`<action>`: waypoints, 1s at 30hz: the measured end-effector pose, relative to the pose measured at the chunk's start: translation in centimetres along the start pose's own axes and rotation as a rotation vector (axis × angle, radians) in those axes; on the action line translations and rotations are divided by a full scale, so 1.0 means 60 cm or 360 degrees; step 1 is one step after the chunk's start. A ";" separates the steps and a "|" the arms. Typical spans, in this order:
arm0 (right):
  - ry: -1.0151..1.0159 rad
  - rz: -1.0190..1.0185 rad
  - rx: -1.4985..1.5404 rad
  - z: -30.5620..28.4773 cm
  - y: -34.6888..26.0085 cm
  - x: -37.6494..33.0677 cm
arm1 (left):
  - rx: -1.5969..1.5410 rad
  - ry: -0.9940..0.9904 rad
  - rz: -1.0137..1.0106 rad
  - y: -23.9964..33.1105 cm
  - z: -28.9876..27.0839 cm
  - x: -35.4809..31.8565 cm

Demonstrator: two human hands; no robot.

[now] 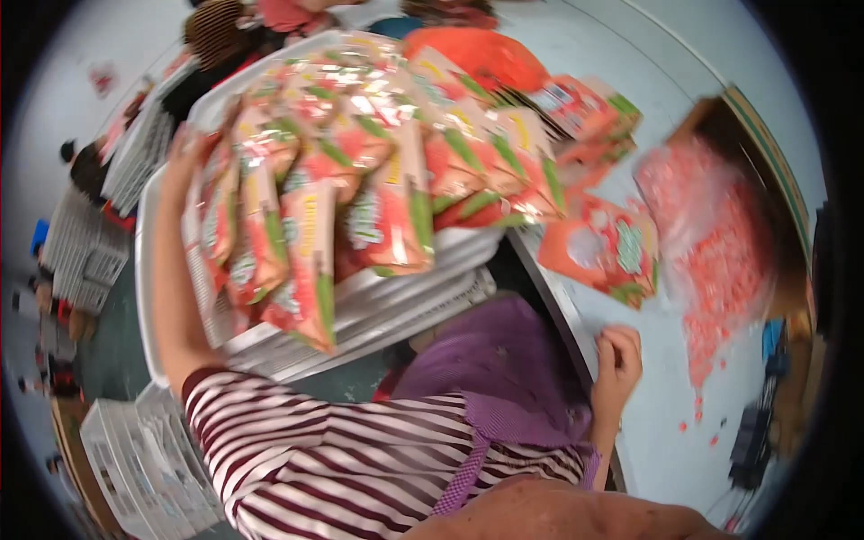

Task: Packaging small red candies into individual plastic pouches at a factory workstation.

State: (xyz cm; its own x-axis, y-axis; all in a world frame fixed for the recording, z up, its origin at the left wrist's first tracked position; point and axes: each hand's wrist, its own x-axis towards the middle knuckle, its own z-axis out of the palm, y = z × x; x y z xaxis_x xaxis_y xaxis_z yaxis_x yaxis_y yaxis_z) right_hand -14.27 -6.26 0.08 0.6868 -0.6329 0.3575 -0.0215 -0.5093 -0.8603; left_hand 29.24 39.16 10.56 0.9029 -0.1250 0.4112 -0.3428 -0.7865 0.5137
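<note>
My left hand (184, 148) reaches up along the left side of a heap of red, orange and green snack packets (360, 171). It touches the outermost packets, but blur hides its fingers. The packets lie on the top white tray (148, 270) of a tilted stack. My right hand (617, 358) rests on the pale table (666, 432) near its metal edge, with fingers curled and nothing visible in them. One loose packet (601, 249) lies flat on the table just beyond that hand. A striped sleeve covers my left upper arm, and a purple apron shows below.
A clear bag of small pink-red sweets (715, 234) lies on the table at right, with some scattered below it. More packets (585, 108) and an orange bag (477, 49) sit farther back. White crates (85, 256) stand on the floor at left. Another person's head (216, 31) is at the top.
</note>
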 end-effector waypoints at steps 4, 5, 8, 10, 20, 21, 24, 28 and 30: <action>0.0004 -0.0372 -0.0691 0.011 0.078 0.045 | -0.0422 0.0342 0.0498 0.161 -0.026 -0.082; 0.0002 -0.0437 -0.0860 0.013 0.096 0.054 | -0.0556 0.0359 0.0732 0.222 -0.028 -0.128; 0.0105 -0.0240 -0.1053 0.008 0.143 0.044 | -0.1265 0.0136 0.0672 0.325 0.016 -0.244; 0.0263 -0.0145 -0.0968 0.002 0.163 0.038 | -0.1715 -0.0827 0.0772 0.348 0.049 -0.312; 0.0587 -0.0147 -0.0771 -0.006 0.186 0.034 | -0.0866 -0.1258 0.1535 0.571 0.450 -0.433; 0.0611 -0.0137 -0.0748 -0.005 0.187 0.031 | -0.0854 -0.1157 0.1466 0.602 0.470 -0.422; 0.0674 -0.0092 -0.0714 -0.008 0.177 0.028 | -0.0577 -0.0875 0.1494 0.617 0.542 -0.403; 0.0920 0.0211 -0.0334 -0.011 0.190 0.027 | -0.0222 -0.1213 0.1796 0.570 0.539 -0.404; 0.0892 0.0384 -0.0031 -0.010 0.188 0.032 | -0.0377 -0.1235 0.1825 0.541 0.523 -0.413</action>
State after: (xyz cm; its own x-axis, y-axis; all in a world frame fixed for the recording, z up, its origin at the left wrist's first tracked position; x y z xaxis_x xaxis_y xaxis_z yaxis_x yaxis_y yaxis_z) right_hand -13.66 -13.56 -8.70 0.1742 -0.9396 0.2946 -0.1461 -0.3206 -0.9359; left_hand 3.89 -2.27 -6.54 -0.0206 -0.9780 0.2075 -0.9414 0.0889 0.3253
